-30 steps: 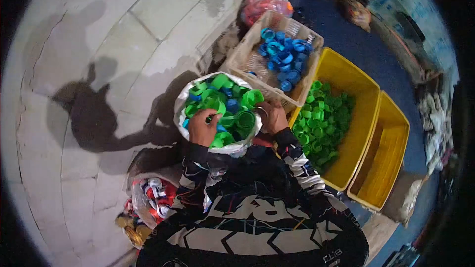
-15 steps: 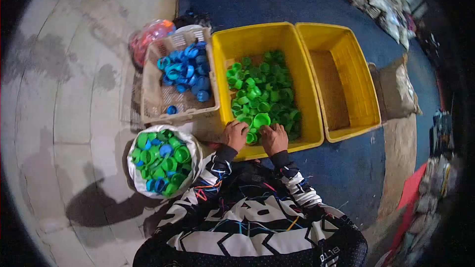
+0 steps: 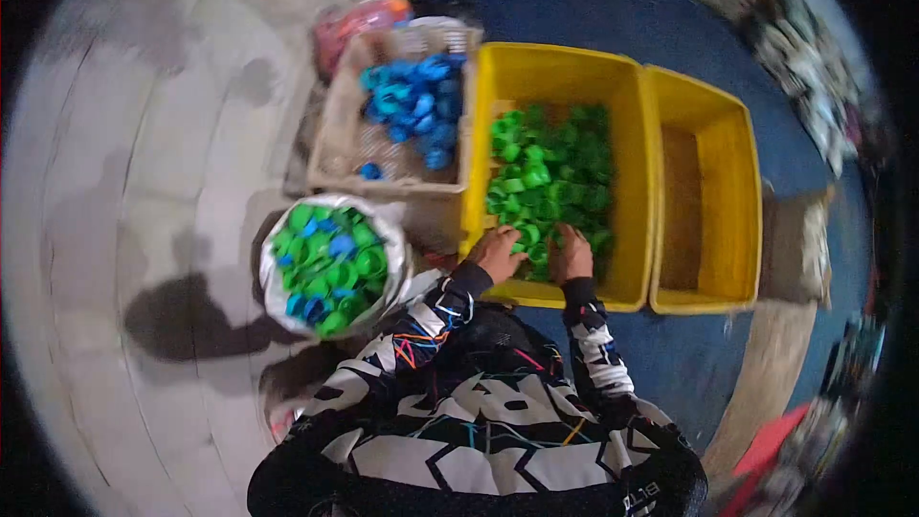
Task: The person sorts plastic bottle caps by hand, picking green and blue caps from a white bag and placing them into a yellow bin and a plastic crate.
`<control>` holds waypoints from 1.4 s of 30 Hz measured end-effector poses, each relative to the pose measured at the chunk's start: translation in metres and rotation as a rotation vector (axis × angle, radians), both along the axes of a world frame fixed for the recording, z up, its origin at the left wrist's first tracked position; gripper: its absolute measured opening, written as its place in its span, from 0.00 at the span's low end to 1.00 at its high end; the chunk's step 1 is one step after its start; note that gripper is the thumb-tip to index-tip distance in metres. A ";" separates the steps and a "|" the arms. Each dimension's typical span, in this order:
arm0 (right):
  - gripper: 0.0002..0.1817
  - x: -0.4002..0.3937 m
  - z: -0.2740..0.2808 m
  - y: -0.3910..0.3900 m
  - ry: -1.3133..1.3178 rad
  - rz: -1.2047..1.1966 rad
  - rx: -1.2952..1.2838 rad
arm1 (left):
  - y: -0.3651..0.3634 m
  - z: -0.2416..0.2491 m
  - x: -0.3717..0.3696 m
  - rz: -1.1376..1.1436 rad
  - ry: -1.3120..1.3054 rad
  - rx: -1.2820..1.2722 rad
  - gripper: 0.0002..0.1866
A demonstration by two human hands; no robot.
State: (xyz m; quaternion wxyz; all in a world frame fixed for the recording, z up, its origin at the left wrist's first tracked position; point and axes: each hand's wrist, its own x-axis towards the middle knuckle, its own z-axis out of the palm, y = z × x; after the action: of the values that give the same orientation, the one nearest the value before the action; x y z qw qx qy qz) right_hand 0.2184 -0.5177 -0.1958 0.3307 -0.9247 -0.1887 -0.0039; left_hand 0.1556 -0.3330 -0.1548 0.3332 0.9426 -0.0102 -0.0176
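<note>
Both of my hands reach over the near edge of a yellow plastic crate point(image 3: 634, 182) that holds a heap of green plastic caps point(image 3: 536, 172). My left hand point(image 3: 495, 254) is at the near left of the heap, its fingers apart beside the nearest caps. Across a small gap, my right hand point(image 3: 572, 255) lowers its loosely spread fingers among the caps. Nothing shows gripped in either hand, though motion blurs the fingertips. Left of the crate stands a white sack point(image 3: 275, 299) full of green and blue caps point(image 3: 337, 263).
A pale slatted crate point(image 3: 330, 168) with blue caps point(image 3: 421, 105) stands at the left back. Right of the green caps is a second yellow crate point(image 3: 708, 302), with a sack point(image 3: 799, 249) beyond it. A reddish bag point(image 3: 354, 29) sits behind the pale crate.
The view has swung, so the crates appear farther right. My hands have parted from the large round green cap they were pinching, and their fingers have spread.
</note>
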 end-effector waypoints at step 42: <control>0.19 -0.110 0.095 0.264 -0.094 0.780 -0.299 | 0.228 0.150 -0.245 0.837 -0.229 0.058 0.15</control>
State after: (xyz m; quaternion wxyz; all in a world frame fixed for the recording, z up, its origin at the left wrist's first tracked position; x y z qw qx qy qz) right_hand 0.1088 -0.2541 -0.1010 0.1605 -0.8205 -0.5382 0.1069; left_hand -0.0898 -0.1049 -0.0045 0.2819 0.8704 0.3364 0.2233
